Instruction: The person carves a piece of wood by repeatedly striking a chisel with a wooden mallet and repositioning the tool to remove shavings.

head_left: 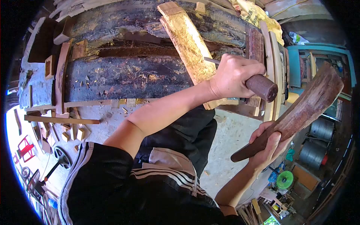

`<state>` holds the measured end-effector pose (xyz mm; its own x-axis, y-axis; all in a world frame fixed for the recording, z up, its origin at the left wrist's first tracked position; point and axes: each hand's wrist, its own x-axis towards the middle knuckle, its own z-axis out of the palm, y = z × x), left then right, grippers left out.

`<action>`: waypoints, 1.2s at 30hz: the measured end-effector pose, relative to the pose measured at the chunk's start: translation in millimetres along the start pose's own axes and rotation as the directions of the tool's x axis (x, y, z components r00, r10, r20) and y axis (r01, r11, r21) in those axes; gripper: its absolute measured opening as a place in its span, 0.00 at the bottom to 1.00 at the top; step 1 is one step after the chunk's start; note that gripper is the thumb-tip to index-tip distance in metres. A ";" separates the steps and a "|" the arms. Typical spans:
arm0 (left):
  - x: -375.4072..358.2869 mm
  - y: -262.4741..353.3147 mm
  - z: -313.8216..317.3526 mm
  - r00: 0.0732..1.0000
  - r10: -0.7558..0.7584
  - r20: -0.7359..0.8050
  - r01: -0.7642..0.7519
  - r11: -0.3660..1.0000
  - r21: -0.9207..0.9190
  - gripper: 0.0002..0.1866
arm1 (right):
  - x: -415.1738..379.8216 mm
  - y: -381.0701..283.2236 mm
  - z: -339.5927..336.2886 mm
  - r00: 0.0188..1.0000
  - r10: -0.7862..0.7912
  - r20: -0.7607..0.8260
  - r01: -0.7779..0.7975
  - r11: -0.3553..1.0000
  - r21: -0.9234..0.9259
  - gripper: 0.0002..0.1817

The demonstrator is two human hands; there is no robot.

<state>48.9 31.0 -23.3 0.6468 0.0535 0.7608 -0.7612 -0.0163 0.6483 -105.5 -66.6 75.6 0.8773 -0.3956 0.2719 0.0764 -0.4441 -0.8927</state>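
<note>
My left hand is wrapped round a chisel with a thick dark brown handle. The chisel's thin metal blade points left, its tip against a long pale yellow piece of wood that lies slanted across the dark workbench. Much of the blade is hidden by the fist. Lower right, my right hand grips a wooden mallet by its narrow end. The mallet is a flat, reddish-brown club whose wide head points up and right, apart from the chisel handle.
Wood strips line the bench's right end. A yellow sack lies behind it. Wood offcuts litter the floor at left. A teal cabinet, metal drums and a green fan stand at right.
</note>
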 end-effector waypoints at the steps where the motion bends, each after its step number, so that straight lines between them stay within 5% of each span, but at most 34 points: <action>1: 0.5 -0.2 1.2 1.000 0.003 0.000 -0.003 1.000 0.003 0.14 | 1.0 -2.8 1.6 1.000 0.002 0.006 -0.002 1.000 0.000 0.44; 6: 0.2 -0.8 0.9 0.999 0.032 0.016 -0.031 0.999 -0.028 0.15 | 11.0 -1.2 -10.0 0.996 -0.092 0.012 0.093 0.989 -0.119 0.42; 8: -2.2 -1.1 0.3 0.998 0.039 0.049 -0.037 0.998 -0.042 0.15 | 16.8 -21.5 -11.0 0.966 -0.255 0.052 0.249 0.963 0.106 0.35; 11: -1.7 -3.7 6.3 0.999 0.046 0.001 -0.046 0.996 -0.080 0.14 | 23.0 -28.2 -29.6 0.967 -0.204 0.152 0.150 0.939 0.310 0.29; 16: 5.9 1.4 -0.7 0.998 -0.059 -0.020 0.059 0.998 0.002 0.13 | 20.3 -26.6 -20.6 0.976 -0.079 0.202 0.049 0.988 0.150 0.24; 24: 6.5 -0.5 -3.5 0.997 -0.074 -0.018 0.073 0.996 -0.060 0.13 | 14.9 -22.2 0.7 0.946 0.248 0.209 -0.217 0.963 -0.161 0.40; 27: 10.2 -5.1 -13.0 0.998 -0.062 -0.029 0.061 0.998 -0.027 0.11 | 20.0 1.4 -8.3 0.954 0.194 0.226 -0.169 0.978 -0.126 0.40; 28: 12.7 -1.0 -18.6 0.982 -0.160 -0.097 0.148 0.982 -0.114 0.09 | 22.3 36.6 -13.0 0.984 0.011 0.175 0.023 0.982 -0.189 0.40; 29: 16.1 2.2 -22.8 0.955 -0.255 -0.154 0.220 0.952 -0.212 0.07 | 22.2 48.8 -9.7 0.988 0.000 0.157 0.029 0.982 -0.186 0.40; 31: 21.4 0.7 -37.2 0.855 -0.411 -0.316 0.283 0.881 -0.380 0.06 | 25.6 64.7 -6.4 0.909 0.398 0.124 -0.392 0.917 -0.074 0.39; 33: 31.6 -1.9 -65.4 0.817 -0.380 -0.435 0.283 0.920 -0.273 0.05 | 30.4 126.4 -8.6 0.979 0.135 0.153 -0.086 0.953 -0.289 0.40; 35: 35.2 6.6 -91.7 0.709 -0.540 -0.454 0.366 0.832 -0.417 0.05 | 41.6 186.1 -5.7 0.965 -0.142 0.221 0.220 0.899 -0.380 0.39; 36: 37.8 13.3 -102.2 0.692 -0.558 -0.458 0.396 0.824 -0.406 0.06 | 46.5 172.0 -3.0 0.957 0.170 0.237 -0.076 0.930 -0.359 0.40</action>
<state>58.4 134.9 10.9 0.8506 0.5039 0.1504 -0.3903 0.4132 0.8228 -53.0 -163.8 -64.2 0.9645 -0.2630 0.0235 -0.1657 -0.6721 -0.7217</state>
